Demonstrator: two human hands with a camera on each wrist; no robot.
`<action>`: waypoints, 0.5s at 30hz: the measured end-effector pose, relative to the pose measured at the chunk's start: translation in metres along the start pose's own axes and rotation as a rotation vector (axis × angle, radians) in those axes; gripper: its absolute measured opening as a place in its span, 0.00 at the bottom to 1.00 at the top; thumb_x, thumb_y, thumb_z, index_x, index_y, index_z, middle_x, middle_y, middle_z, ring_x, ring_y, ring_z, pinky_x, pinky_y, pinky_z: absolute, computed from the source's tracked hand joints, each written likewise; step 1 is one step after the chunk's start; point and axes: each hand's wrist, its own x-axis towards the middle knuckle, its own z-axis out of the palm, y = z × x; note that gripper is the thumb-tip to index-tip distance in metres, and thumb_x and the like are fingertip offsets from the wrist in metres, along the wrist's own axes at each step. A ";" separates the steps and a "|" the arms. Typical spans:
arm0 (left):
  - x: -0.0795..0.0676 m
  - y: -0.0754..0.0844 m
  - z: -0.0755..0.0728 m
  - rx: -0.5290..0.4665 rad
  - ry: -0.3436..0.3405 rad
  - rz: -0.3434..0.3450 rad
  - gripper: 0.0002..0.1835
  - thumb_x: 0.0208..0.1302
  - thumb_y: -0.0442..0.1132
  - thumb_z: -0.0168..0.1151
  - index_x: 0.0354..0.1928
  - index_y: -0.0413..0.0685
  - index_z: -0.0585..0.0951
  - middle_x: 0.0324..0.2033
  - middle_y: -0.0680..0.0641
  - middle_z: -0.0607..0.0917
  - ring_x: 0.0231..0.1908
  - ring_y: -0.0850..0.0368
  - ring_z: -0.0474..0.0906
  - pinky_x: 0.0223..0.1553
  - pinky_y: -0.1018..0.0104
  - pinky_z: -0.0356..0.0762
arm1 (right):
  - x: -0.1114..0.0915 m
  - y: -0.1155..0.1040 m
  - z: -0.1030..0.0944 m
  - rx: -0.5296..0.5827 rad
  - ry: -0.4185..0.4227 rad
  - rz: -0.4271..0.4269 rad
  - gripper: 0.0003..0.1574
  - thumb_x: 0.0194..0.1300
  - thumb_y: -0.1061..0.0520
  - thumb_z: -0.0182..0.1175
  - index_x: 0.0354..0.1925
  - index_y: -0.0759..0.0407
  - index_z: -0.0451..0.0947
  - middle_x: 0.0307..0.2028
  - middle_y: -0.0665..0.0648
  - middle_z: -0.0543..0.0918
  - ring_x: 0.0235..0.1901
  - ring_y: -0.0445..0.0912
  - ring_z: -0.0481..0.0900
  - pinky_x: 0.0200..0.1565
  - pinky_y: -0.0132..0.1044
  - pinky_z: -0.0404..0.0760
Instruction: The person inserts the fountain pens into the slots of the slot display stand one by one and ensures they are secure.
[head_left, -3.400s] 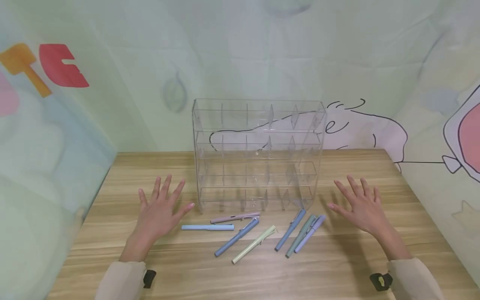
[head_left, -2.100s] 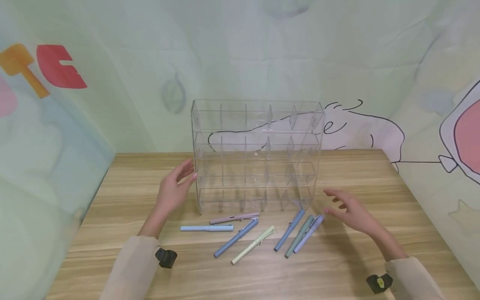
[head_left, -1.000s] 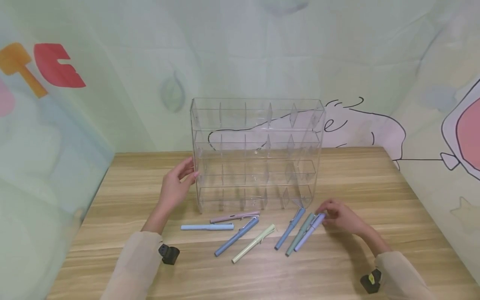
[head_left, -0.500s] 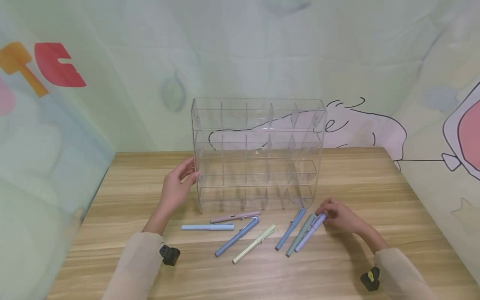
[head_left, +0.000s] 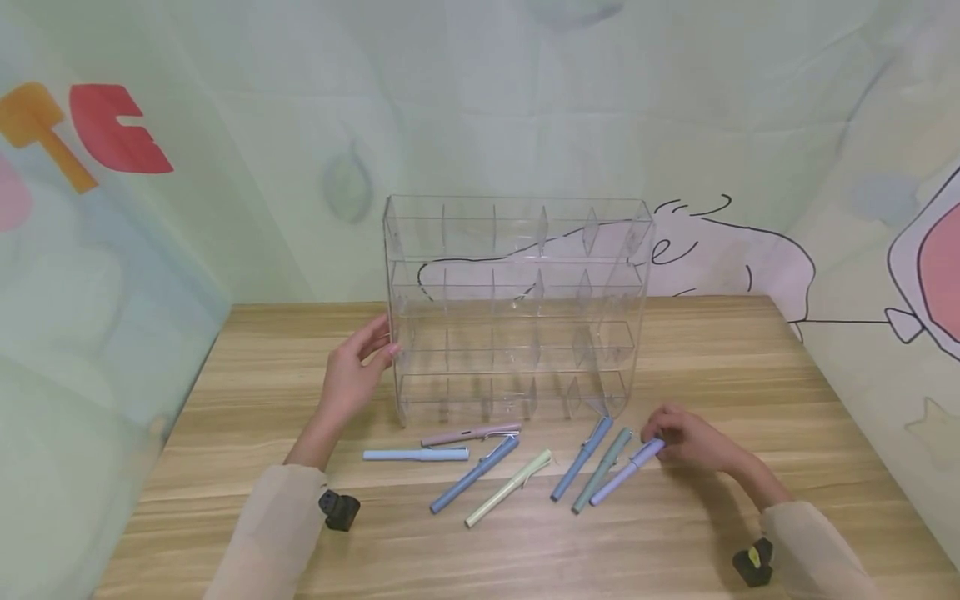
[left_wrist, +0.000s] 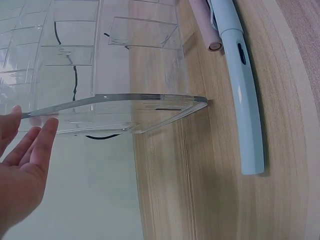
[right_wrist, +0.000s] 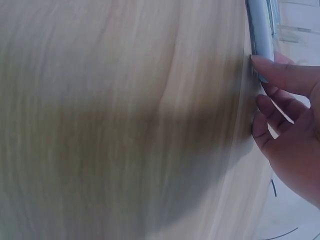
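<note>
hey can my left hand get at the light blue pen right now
Likely yes: the light blue pen lies uncovered on the table near your left hand, but that hand grips the clear rack and should release it first.

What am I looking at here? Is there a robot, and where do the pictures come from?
No robot here, just a person's two bare hands. The wide picture looks down from the person's head; the two close-up ones come from the left and right wrists.

On the wooden table stands a clear rack with little compartments. In front lie a pink pen, a light blue pen, a pale green pen, two darker blue pens and a grey-green pen.

The left hand holds the rack's side. The right hand pinches one end of a lavender pen.
</note>
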 end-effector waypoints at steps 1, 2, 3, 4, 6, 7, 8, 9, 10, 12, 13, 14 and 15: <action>0.000 0.000 0.000 0.003 0.002 0.000 0.26 0.64 0.32 0.55 0.64 0.40 0.64 0.57 0.36 0.72 0.54 0.46 0.71 0.44 0.71 0.79 | -0.001 0.001 -0.001 0.013 -0.005 -0.015 0.18 0.43 0.72 0.65 0.33 0.56 0.78 0.36 0.54 0.76 0.38 0.41 0.71 0.41 0.32 0.77; 0.000 0.000 0.000 0.007 0.003 0.000 0.26 0.64 0.32 0.55 0.64 0.40 0.64 0.57 0.37 0.72 0.54 0.46 0.71 0.44 0.71 0.79 | -0.002 0.001 -0.001 0.022 -0.006 -0.038 0.18 0.43 0.72 0.65 0.33 0.57 0.78 0.35 0.55 0.77 0.37 0.41 0.72 0.40 0.32 0.78; 0.000 0.000 0.000 0.012 0.004 0.001 0.26 0.64 0.32 0.55 0.64 0.40 0.64 0.57 0.37 0.72 0.54 0.46 0.71 0.45 0.71 0.79 | -0.003 0.002 -0.002 0.036 -0.009 -0.054 0.18 0.43 0.73 0.65 0.33 0.58 0.78 0.35 0.55 0.78 0.37 0.41 0.73 0.39 0.32 0.78; 0.000 0.000 0.000 0.017 0.005 0.000 0.26 0.64 0.32 0.55 0.64 0.40 0.64 0.57 0.37 0.72 0.54 0.46 0.71 0.44 0.71 0.79 | -0.004 0.002 -0.003 0.056 -0.016 -0.059 0.17 0.43 0.73 0.65 0.34 0.59 0.78 0.35 0.56 0.79 0.36 0.40 0.74 0.38 0.31 0.79; 0.000 0.000 0.000 0.019 0.005 0.000 0.26 0.64 0.32 0.55 0.64 0.41 0.64 0.56 0.37 0.72 0.54 0.46 0.71 0.45 0.70 0.79 | -0.007 0.003 -0.005 0.091 -0.033 -0.053 0.16 0.44 0.72 0.65 0.34 0.60 0.78 0.34 0.56 0.80 0.36 0.38 0.75 0.39 0.30 0.79; 0.000 0.000 0.000 0.022 0.004 -0.002 0.26 0.64 0.32 0.55 0.64 0.41 0.64 0.57 0.38 0.72 0.54 0.46 0.71 0.45 0.70 0.79 | -0.009 0.003 -0.007 0.110 -0.043 -0.037 0.15 0.46 0.71 0.65 0.35 0.60 0.78 0.34 0.56 0.81 0.37 0.38 0.75 0.40 0.30 0.79; 0.000 0.000 0.000 0.020 0.003 -0.003 0.26 0.64 0.32 0.55 0.64 0.41 0.64 0.57 0.38 0.72 0.54 0.46 0.71 0.45 0.70 0.79 | -0.010 0.002 -0.008 0.127 -0.053 -0.020 0.14 0.47 0.70 0.65 0.35 0.61 0.78 0.35 0.55 0.81 0.37 0.37 0.76 0.41 0.29 0.79; 0.000 0.000 0.000 0.018 0.003 -0.005 0.26 0.64 0.32 0.55 0.64 0.41 0.64 0.57 0.38 0.72 0.54 0.46 0.71 0.45 0.70 0.79 | -0.012 0.002 -0.009 0.143 -0.064 0.004 0.13 0.48 0.68 0.65 0.36 0.61 0.79 0.35 0.55 0.81 0.37 0.37 0.76 0.41 0.29 0.78; 0.000 0.000 0.000 0.016 0.001 -0.006 0.26 0.64 0.32 0.55 0.64 0.41 0.64 0.57 0.39 0.72 0.54 0.46 0.71 0.45 0.70 0.79 | -0.014 0.002 -0.010 0.157 -0.072 0.022 0.12 0.49 0.67 0.65 0.36 0.60 0.79 0.35 0.54 0.82 0.37 0.37 0.76 0.42 0.29 0.78; 0.000 0.000 0.000 0.016 0.000 -0.009 0.26 0.64 0.33 0.55 0.64 0.41 0.64 0.57 0.39 0.72 0.54 0.46 0.71 0.45 0.70 0.79 | -0.017 0.000 -0.013 0.178 -0.083 0.050 0.12 0.51 0.65 0.65 0.37 0.60 0.79 0.36 0.53 0.82 0.38 0.38 0.77 0.43 0.28 0.78; 0.000 0.000 0.000 0.017 -0.001 -0.011 0.26 0.64 0.33 0.55 0.64 0.42 0.64 0.57 0.39 0.72 0.54 0.47 0.71 0.45 0.70 0.79 | -0.018 -0.001 -0.014 0.188 -0.083 0.056 0.12 0.51 0.64 0.65 0.38 0.59 0.79 0.36 0.52 0.82 0.38 0.38 0.77 0.43 0.28 0.78; 0.000 0.001 0.000 0.014 -0.002 -0.013 0.26 0.64 0.33 0.55 0.64 0.42 0.64 0.57 0.39 0.72 0.55 0.47 0.71 0.45 0.70 0.79 | -0.019 -0.002 -0.015 0.197 -0.082 0.057 0.12 0.52 0.64 0.65 0.38 0.59 0.79 0.36 0.52 0.82 0.38 0.38 0.77 0.43 0.28 0.78; 0.000 0.001 0.000 0.012 -0.003 -0.014 0.26 0.64 0.33 0.55 0.64 0.41 0.64 0.57 0.39 0.72 0.55 0.46 0.71 0.45 0.70 0.79 | -0.020 -0.003 -0.015 0.210 -0.078 0.054 0.12 0.52 0.64 0.65 0.38 0.60 0.79 0.36 0.52 0.82 0.38 0.39 0.77 0.42 0.29 0.78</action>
